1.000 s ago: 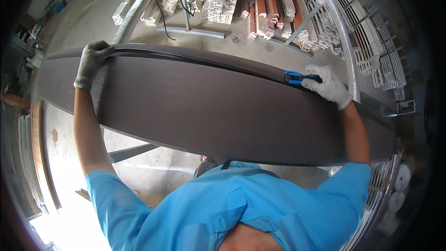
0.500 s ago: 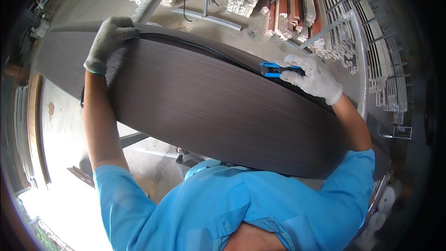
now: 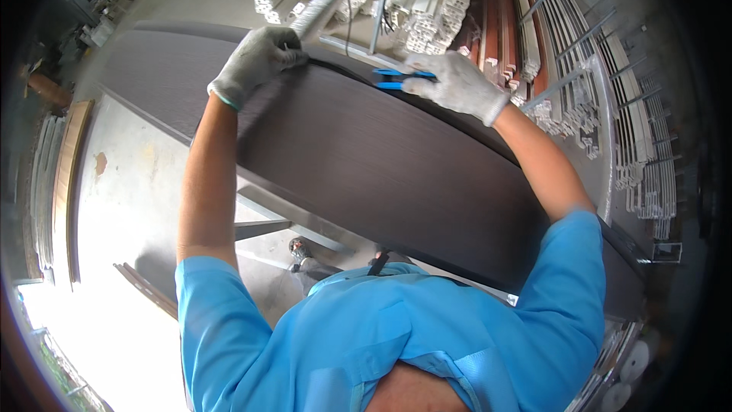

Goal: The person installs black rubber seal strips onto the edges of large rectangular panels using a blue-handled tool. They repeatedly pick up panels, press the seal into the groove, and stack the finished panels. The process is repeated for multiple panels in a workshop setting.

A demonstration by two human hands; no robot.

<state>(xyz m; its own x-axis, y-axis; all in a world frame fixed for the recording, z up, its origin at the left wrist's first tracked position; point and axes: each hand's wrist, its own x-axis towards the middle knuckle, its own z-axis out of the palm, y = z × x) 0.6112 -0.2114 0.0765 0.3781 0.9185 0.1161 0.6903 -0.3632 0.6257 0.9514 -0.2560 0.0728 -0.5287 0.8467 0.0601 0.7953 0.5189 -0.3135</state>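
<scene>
A long dark grey-brown panel (image 3: pixel 381 175) with fine grain lies across in front of me. A thin black strip (image 3: pixel 335 69) runs along its far edge. My left hand (image 3: pixel 259 65), in a pale grey glove, is closed on the strip at that edge, left of centre. To the right, my right hand (image 3: pixel 461 85), in a white glove, grips a small blue-and-black hand tool (image 3: pixel 393 80) with two blue prongs pointing left. The tool is over the panel's far edge, beside the strip; whether they touch, I cannot tell.
Beyond the panel lie stacks of white hollow profiles (image 3: pixel 438 11) and reddish-brown profiles (image 3: pixel 499 23). More long profiles fill a metal rack (image 3: pixel 602 69) at right. A metal stand leg (image 3: pixel 263 229) shows beneath the panel. Boards (image 3: pixel 69 183) lean at far left.
My right hand and the tool have moved left along the far edge, closer to my left hand. My left hand appears farther right as the whole view has shifted.
</scene>
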